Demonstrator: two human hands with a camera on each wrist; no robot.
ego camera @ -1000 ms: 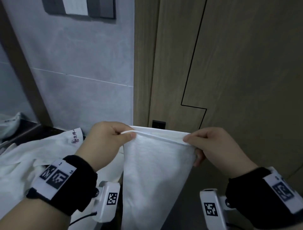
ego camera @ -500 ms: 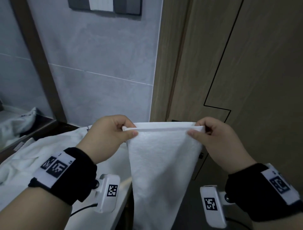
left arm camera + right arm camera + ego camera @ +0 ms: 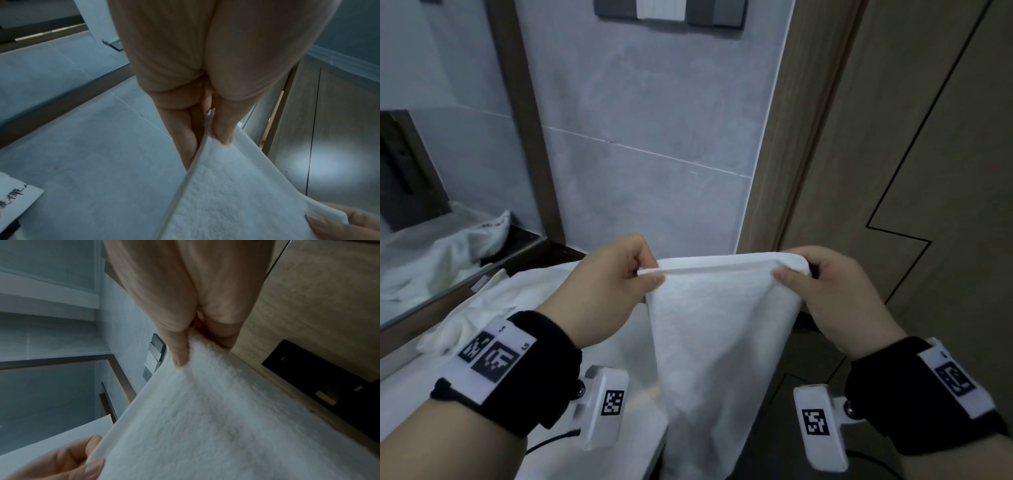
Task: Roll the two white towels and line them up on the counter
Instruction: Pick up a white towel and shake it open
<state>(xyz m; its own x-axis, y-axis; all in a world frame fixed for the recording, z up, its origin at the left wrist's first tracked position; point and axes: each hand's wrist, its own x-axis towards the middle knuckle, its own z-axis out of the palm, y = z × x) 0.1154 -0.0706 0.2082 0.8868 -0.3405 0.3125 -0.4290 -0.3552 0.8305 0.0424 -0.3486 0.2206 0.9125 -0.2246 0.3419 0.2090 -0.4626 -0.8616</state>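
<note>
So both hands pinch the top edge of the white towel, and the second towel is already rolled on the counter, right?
Not quite. Left hand and right hand pinch the white towel, but the second towel lies crumpled, unrolled, in the head view.

Folded white towel (image 3: 722, 342) hangs in the air at six o'clock, top edge stretched level, body drooping straight down. Second white towel (image 3: 493, 308) lies crumpled on the counter (image 3: 400, 394) at eight o'clock.

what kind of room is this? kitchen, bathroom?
Most likely a bathroom, perhaps a hotel's. Grey tiled wall, a framed mirror above a white counter, and a wood door close by. Both hands, left hand and right hand, pinch a white towel; a second towel lies crumpled on the counter.
</note>
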